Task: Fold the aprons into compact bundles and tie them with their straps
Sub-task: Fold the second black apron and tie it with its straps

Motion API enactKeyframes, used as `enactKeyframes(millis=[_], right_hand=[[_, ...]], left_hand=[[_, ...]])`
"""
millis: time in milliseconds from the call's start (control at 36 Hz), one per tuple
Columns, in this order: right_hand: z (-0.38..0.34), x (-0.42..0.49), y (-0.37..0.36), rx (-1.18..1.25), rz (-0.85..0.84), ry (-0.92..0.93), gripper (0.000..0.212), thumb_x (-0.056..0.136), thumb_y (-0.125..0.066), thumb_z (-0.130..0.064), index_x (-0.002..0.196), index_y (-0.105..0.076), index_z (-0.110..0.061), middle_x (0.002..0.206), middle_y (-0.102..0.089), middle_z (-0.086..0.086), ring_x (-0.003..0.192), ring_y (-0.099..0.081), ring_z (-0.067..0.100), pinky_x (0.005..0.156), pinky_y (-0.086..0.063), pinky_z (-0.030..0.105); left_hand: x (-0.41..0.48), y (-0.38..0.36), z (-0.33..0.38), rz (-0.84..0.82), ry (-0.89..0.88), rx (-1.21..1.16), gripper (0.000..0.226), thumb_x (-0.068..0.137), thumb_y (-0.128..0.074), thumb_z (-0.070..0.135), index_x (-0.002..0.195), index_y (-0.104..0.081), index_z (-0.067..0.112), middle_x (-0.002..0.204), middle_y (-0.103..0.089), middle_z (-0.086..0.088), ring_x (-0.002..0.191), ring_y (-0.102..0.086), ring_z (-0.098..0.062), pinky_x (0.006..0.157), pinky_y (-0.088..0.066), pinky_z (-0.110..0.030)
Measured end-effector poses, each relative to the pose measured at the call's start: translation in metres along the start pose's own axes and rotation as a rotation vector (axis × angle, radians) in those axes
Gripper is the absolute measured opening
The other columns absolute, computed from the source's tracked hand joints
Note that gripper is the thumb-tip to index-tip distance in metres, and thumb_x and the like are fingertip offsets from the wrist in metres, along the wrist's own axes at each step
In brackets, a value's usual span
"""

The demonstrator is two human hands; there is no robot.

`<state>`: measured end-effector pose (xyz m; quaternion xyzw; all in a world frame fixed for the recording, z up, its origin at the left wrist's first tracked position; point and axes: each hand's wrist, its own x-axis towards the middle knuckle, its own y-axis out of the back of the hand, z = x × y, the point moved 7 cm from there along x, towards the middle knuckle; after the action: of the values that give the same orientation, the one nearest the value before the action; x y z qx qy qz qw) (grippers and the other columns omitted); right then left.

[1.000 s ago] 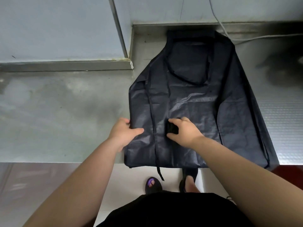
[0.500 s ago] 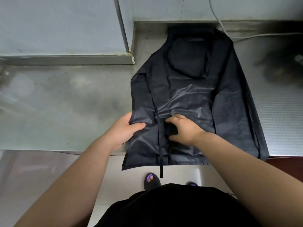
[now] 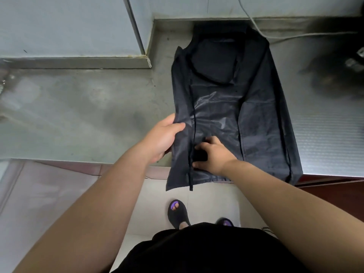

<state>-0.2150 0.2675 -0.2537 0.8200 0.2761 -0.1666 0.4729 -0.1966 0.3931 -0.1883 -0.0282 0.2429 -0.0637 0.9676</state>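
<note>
Lengthwise, the dark glossy fabric apron [image 3: 262,119] lies on the grey metal bench [image 3: 78,115], bib toward the bench's back, hem hanging off its front edge. The left hand [image 3: 163,138] pinches its left border, thumb on top; the right hand [image 3: 214,154] curls round a dark wad of its cloth. It is creased, sides folded inward, with a thin black strap [image 3: 191,174] dangling past the hem.

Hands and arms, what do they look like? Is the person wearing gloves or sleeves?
No gloves and no sleeves in view: the left hand and right hand are bare, and so are both forearms. No ring, watch or bracelet shows.
</note>
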Motion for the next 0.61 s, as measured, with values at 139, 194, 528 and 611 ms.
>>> enactKeyframes(millis=[139,194,528,611], right_hand=[[-0.006,0.003,-0.005,-0.198,0.121,-0.052,0.067,0.078,-0.063,-0.057,0.13,-0.038,-0.022,0.131,-0.03,0.01,0.122,-0.036,0.033,0.103,-0.031,0.042],[-0.004,0.003,-0.006,-0.173,0.128,-0.049,0.069,0.078,-0.063,-0.056,0.131,-0.037,-0.023,0.137,-0.027,0.01,0.126,-0.033,0.032,0.105,-0.028,0.042],[0.017,0.008,0.01,0.179,0.081,-0.224,0.053,0.084,-0.052,-0.063,0.121,-0.053,-0.026,0.117,-0.061,0.0,0.114,-0.054,0.026,0.102,-0.033,0.045],[0.018,0.014,0.015,0.125,0.118,-0.266,0.03,0.092,-0.049,-0.046,0.11,-0.059,-0.025,0.111,-0.063,0.001,0.11,-0.055,0.026,0.102,-0.033,0.043]], left_hand=[[-0.003,0.002,-0.003,0.035,0.002,-0.012,0.032,0.098,-0.039,0.005,0.102,-0.063,0.027,0.091,-0.073,0.006,0.085,-0.069,-0.011,0.083,-0.054,-0.028],[-0.004,0.003,-0.005,0.042,0.007,-0.007,0.031,0.099,-0.04,0.007,0.105,-0.064,0.026,0.096,-0.073,0.005,0.091,-0.069,-0.013,0.086,-0.054,-0.03],[-0.002,-0.026,-0.021,0.002,0.08,-0.122,0.028,0.095,-0.05,0.03,0.118,-0.06,0.019,0.121,-0.065,-0.001,0.117,-0.057,-0.018,0.11,-0.036,-0.039],[-0.001,-0.021,-0.032,0.019,0.13,-0.119,0.042,0.093,-0.052,0.033,0.131,-0.054,0.015,0.129,-0.06,0.0,0.122,-0.053,-0.017,0.112,-0.032,-0.039]])
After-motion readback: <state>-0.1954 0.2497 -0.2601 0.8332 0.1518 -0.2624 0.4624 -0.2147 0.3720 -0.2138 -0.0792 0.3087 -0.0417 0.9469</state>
